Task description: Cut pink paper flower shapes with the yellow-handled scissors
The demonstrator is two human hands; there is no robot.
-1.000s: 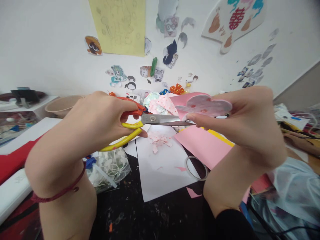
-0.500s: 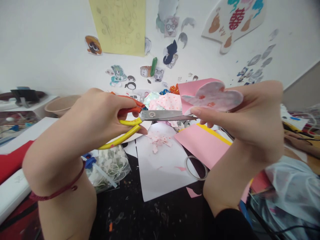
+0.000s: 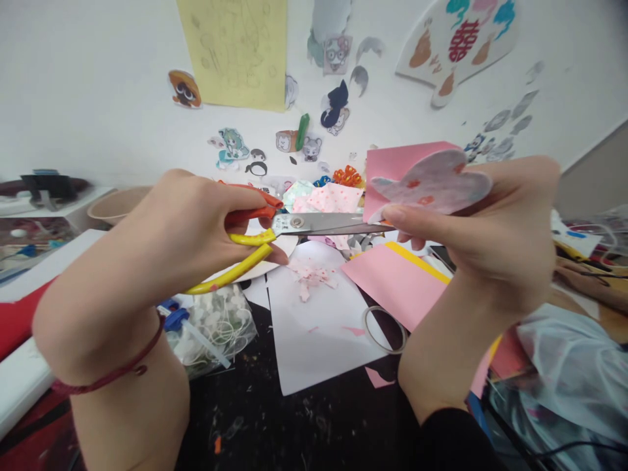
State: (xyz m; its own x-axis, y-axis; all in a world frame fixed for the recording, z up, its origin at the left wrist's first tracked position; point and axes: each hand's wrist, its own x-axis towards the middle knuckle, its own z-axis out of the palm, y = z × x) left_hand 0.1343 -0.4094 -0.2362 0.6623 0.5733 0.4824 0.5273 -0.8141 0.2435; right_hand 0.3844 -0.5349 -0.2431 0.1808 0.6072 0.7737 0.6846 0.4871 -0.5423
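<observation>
My left hand (image 3: 196,222) is wrapped round the handles of a pair of scissors (image 3: 318,224), one handle yellow, the other orange-red. The blades point right and their tips reach the lower edge of a pink paper (image 3: 385,167). My right hand (image 3: 471,235) pinches that paper between thumb and fingers, together with a pale, flower-patterned cutout (image 3: 439,183) with a rounded, lobed outline lying against it. Below, a white sheet (image 3: 314,356) carries small pink scraps (image 3: 314,278). A roll of clear tape (image 3: 385,329) rests across the sheet's right edge.
Pink sheets (image 3: 392,281) with a yellow one beneath lie right of the white sheet. At left sits a clear bag (image 3: 216,327) of white cords. A plastic bag (image 3: 574,366) and another person's hand (image 3: 583,278) are at far right. Paper cutouts cover the wall behind.
My right hand has shifted slightly right and up with the pink paper and patterned cutout. The scissors have moved slightly left, their blades still at the paper's lower edge.
</observation>
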